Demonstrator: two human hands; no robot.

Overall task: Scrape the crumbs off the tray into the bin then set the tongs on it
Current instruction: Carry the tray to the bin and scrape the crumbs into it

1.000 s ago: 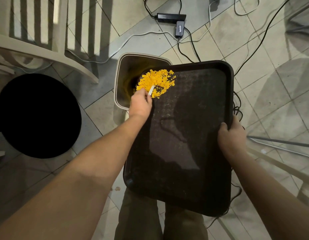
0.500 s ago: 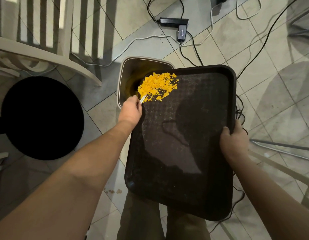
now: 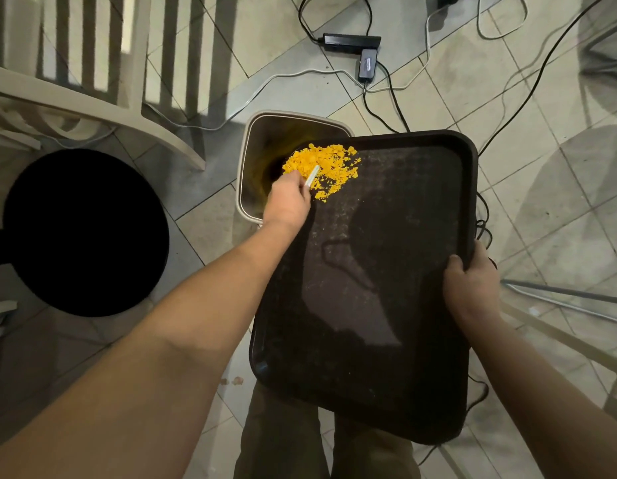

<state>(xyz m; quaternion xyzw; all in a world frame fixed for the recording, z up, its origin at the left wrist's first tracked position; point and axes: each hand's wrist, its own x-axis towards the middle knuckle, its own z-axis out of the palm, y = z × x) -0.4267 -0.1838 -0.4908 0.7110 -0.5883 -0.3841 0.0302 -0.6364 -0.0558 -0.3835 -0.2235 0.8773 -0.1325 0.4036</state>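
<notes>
A dark brown tray [image 3: 369, 288] is held tilted over a beige bin [image 3: 255, 140] on the floor. My right hand [image 3: 471, 288] grips the tray's right rim. A heap of yellow crumbs [image 3: 329, 164] lies at the tray's far left corner, partly over the bin's mouth. My left hand [image 3: 288, 198] grips a pale, slim tool, likely the tongs [image 3: 313, 175], whose tip sits in the crumbs. Most of the tool is hidden inside the hand.
A round black stool seat [image 3: 82, 233] stands at the left. A beige slatted chair [image 3: 92, 70] is at the far left. Black and white cables and a power adapter [image 3: 352, 43] lie on the tiled floor beyond the bin. Metal legs [image 3: 563, 299] show at right.
My left hand drew back toward the tray's left edge, then pushed forward again into the crumbs. The tray and my right hand have stayed in about the same place.
</notes>
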